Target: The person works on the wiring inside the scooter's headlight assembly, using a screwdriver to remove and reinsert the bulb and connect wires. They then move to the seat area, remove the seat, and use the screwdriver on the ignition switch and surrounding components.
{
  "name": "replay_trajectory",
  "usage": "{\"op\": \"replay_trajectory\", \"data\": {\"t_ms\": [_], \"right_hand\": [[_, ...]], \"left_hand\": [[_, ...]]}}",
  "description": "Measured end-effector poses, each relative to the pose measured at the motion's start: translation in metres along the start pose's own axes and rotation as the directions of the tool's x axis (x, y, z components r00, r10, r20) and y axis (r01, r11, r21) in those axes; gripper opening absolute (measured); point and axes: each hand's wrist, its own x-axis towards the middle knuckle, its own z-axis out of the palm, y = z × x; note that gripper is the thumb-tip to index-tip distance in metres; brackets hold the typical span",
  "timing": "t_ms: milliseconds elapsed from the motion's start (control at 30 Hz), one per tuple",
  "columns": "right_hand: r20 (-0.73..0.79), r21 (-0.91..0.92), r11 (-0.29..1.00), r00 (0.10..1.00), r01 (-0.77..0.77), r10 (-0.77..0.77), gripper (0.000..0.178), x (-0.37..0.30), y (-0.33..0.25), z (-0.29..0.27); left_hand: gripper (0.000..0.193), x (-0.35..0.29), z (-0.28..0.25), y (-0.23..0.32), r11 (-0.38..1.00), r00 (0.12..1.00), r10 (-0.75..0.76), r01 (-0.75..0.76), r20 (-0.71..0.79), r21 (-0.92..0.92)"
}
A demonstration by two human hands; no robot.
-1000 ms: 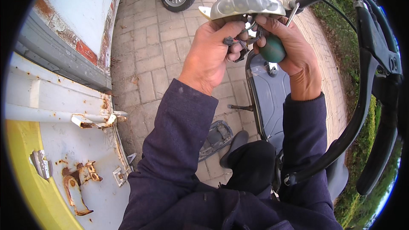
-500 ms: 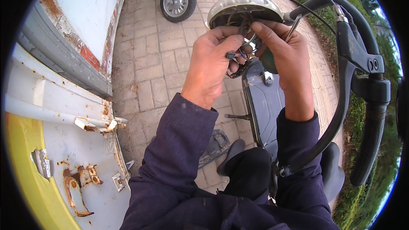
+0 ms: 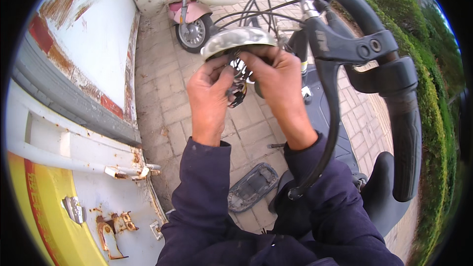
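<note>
Both hands are up at a round headlight (image 3: 238,38) with a clear front rim, its open back facing me. My left hand (image 3: 213,76) pinches at the wires (image 3: 239,75) that come out of the housing, thumb against fingers. Close beside it, my right hand (image 3: 271,66) has its thumb and fingers closed around the headlight's rear edge and the wires there. A dark bundle of wires with connectors (image 3: 238,93) hangs below the fingers. Just which wire each hand grips is partly hidden and blurred.
At the right are the handlebar (image 3: 401,133) and its brake lever (image 3: 335,103), close to my right forearm. The scooter's dark floorboard (image 3: 325,103) lies below. A dark oval cover (image 3: 253,187) rests on the paving. Beyond stands a pink scooter (image 3: 189,17); a rusty metal door (image 3: 98,187) is at left.
The view has shifted, and the headlight and hands now appear farther left. The handlebar shows nearer the middle. The fingers have moved on the wires, and the green piece by the right hand no longer shows.
</note>
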Motion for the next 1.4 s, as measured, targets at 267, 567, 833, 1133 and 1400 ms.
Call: {"op": "replay_trajectory", "data": {"t_ms": [267, 567, 833, 1133, 1400], "right_hand": [[0.178, 0.372, 0.853, 0.930, -0.366, 0.321, 0.016, -0.001, 0.013, -0.022], [0.091, 0.282, 0.938, 0.979, -0.201, 0.182, 0.019, -0.003, 0.013, -0.018], [0.062, 0.205, 0.973, 0.994, -0.103, 0.092, 0.019, -0.002, 0.030, -0.016], [0.174, 0.202, 0.951, 0.965, -0.232, 0.198, 0.024, 0.010, 0.030, -0.026], [0.093, 0.436, 0.837, 0.941, -0.332, 0.325, 0.028, 0.018, 0.033, -0.008]], "left_hand": [[0.029, -0.002, 0.013, -0.005, 0.994, 0.994, 0.108, -0.107, -0.028, 0.034], [0.019, 0.007, 0.013, -0.010, 0.996, 0.995, 0.085, -0.084, 0.059, -0.018], [0.021, 0.013, 0.015, -0.009, 0.997, 0.998, 0.011, -0.006, 0.063, -0.080], [0.019, 0.018, 0.014, -0.014, 0.987, 0.999, 0.025, -0.018, 0.040, -0.162], [0.020, 0.023, 0.017, -0.016, 0.965, 0.999, 0.009, 0.001, 0.037, -0.263]]}}
